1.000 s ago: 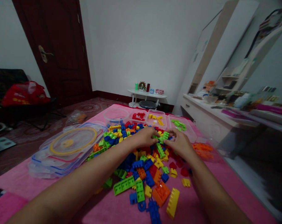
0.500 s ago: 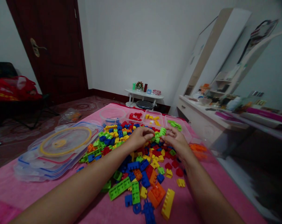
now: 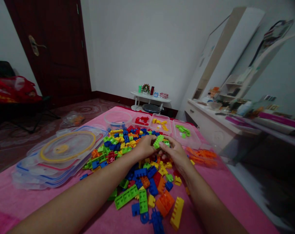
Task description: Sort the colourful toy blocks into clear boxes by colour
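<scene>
Above the pile of mixed building blocks (image 3: 128, 143), my two hands meet. A long light-green building block (image 3: 158, 141) with studs is held between them. My left hand (image 3: 146, 147) is closed on its left side, the fingertips partly hidden. My right hand (image 3: 174, 152) has its thumb against the block's right side and its fingers curled around behind. Another green block (image 3: 166, 143) shows within the right hand's curl; whether the two pieces are joined I cannot tell. Closer to me lie a green long block (image 3: 126, 197), an orange block (image 3: 165, 203) and a yellow block (image 3: 177, 213).
Clear boxes with sorted pieces line the far side: red (image 3: 142, 121), yellow (image 3: 160, 123), green (image 3: 183, 130), and orange pieces (image 3: 203, 156) at right. A round tub (image 3: 117, 119) holds blue ones. Stacked lids (image 3: 64, 152) lie left on the pink cloth (image 3: 71, 203).
My hands have come together, the right moving left and inward. The green block, earlier between spread fingers, is now gripped by both hands. The view has shifted slightly.
</scene>
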Motion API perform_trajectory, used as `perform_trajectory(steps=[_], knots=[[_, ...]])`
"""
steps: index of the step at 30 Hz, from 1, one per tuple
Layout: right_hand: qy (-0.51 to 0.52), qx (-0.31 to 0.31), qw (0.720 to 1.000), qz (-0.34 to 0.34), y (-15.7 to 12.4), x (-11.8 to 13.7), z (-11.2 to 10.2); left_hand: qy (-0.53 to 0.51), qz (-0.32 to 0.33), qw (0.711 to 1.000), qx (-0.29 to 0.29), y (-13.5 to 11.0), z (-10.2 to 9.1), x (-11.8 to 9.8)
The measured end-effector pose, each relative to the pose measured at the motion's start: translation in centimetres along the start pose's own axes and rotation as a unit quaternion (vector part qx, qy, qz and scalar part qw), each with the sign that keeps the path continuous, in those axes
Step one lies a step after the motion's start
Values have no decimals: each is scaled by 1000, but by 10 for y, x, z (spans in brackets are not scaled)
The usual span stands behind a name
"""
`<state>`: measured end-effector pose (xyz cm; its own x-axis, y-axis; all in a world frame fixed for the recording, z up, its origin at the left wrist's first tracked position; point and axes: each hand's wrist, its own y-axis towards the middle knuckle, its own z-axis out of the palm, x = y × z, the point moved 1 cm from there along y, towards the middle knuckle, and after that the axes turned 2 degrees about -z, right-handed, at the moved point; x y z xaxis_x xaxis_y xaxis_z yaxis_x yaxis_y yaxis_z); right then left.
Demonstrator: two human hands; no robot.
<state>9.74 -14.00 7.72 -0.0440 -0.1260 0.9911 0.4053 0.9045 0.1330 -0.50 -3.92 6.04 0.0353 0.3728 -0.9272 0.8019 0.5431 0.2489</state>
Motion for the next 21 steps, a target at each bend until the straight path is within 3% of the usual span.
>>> perform_trajectory(steps=[2,5,8,12,16,21], knots=[[21,-12,1000,10,1,-2,0,66,36,997,-14,0,-2,-1],[69,-56,996,22,2,-3,-3,46,38,998,-9,3,-6,-2],[132,-115,984,15,5,-2,-8,-59,-27,998,-25,8,-9,0],[209,-163,963,47,10,-1,-16,-217,-128,966,-62,12,-12,3],[246,-169,948,112,10,1,-17,-267,-130,950,-99,12,-17,5],[231,-158,950,138,9,0,-12,-231,-107,955,-155,11,-21,7]])
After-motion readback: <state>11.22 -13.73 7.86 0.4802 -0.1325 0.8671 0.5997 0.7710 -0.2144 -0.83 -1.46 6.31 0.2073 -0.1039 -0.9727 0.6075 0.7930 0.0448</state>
